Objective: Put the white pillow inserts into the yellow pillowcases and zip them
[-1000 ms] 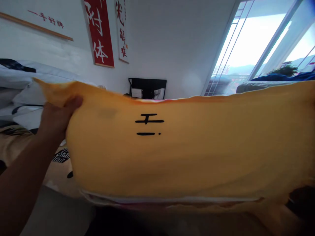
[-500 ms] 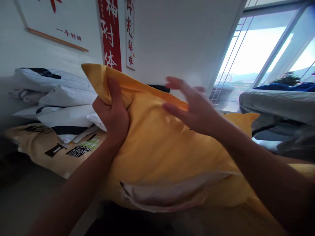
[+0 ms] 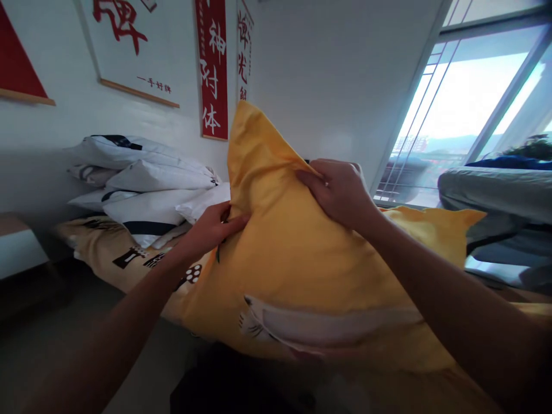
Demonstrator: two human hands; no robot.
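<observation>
While both hands (image 3: pixel 340 192) pinch yellow pillow (image 3: pixel 293 259) | white bedding stack (image 3: pixel 142 184) behind left hand (image 3: pixel 211 227) | window (image 3: pixel 466 115) right

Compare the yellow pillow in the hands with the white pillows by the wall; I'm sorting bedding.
The yellow pillow is propped up, gripped by the left hand and right hand; the white pillows lie stacked, untouched. Its cover is plain yellow; theirs are white with dark bands. Both sit on the bed.

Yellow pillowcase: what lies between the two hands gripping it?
In the head view, only the yellow pillowcase itself: its raised corner peaks between the left hand on its left edge and the right hand on its top edge.
</observation>
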